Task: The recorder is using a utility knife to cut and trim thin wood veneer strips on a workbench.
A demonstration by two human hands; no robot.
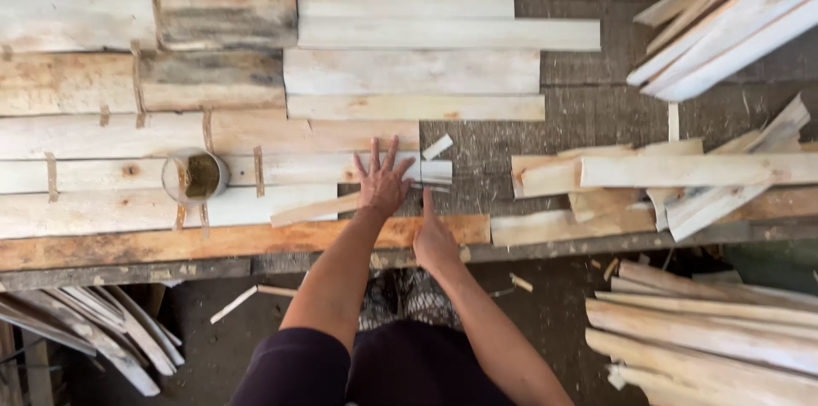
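Left hand (381,182) flat, covering plank (281,169) end

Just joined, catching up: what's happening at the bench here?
A person stands at a workbench covered with rows of pale wooden planks. The left hand lies flat, fingers spread, on a plank at the end of a row. The right hand rests beside it at the bench edge, one finger pointing at the short plank end. A small round pot sits on the planks to the left. Loose offcuts are piled at right, and more strips lie below the bench.
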